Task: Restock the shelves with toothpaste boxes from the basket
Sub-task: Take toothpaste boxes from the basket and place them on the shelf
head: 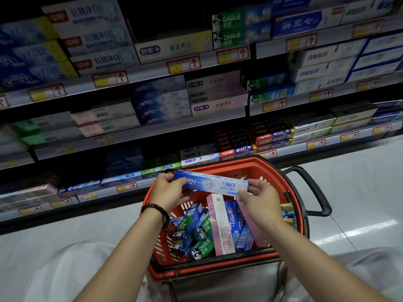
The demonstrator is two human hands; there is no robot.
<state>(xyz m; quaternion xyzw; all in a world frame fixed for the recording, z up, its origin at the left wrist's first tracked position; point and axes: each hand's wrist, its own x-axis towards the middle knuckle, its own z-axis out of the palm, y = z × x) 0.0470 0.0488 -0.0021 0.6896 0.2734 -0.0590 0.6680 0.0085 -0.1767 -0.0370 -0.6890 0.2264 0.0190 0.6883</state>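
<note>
The toothpaste box (214, 183) is blue and white, the basket (239, 164) red, its handle (298, 168) black, the beaded bracelet (157, 209) dark.

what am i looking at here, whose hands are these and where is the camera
There is no machine here. This is one picture from a camera worn on a person's head, looking forward and down, so the two bare arms belong to the wearer. The left hand, with a bead bracelet at its wrist, and the right hand each grip one end of a blue and white Crest toothpaste box, held level above a red shopping basket. The basket holds more boxes, among them green Darlie boxes and a pink box. Behind it stand store shelves stocked with toothpaste.
</note>
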